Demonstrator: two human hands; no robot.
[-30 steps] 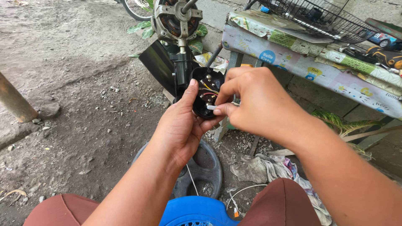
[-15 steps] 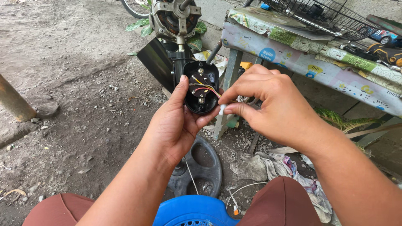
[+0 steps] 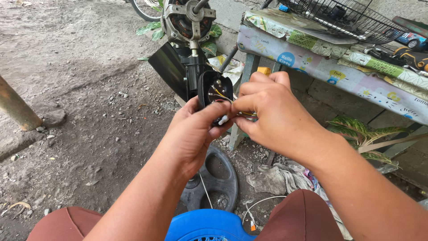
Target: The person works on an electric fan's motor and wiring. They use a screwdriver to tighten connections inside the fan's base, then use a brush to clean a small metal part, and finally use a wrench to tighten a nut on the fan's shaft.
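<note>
Black round housing (image 3: 214, 91), open face showing yellow and red wires (image 3: 219, 93); left hand (image 3: 194, 134) clamped round it; right hand (image 3: 272, 114) fingertips pinched together on the wires.

A wire basket (image 3: 352, 18) sits on a bench (image 3: 312, 58). A bike wheel (image 3: 145, 11), rags (image 3: 281, 178) and a pole (image 3: 18, 109) are nearby.
</note>
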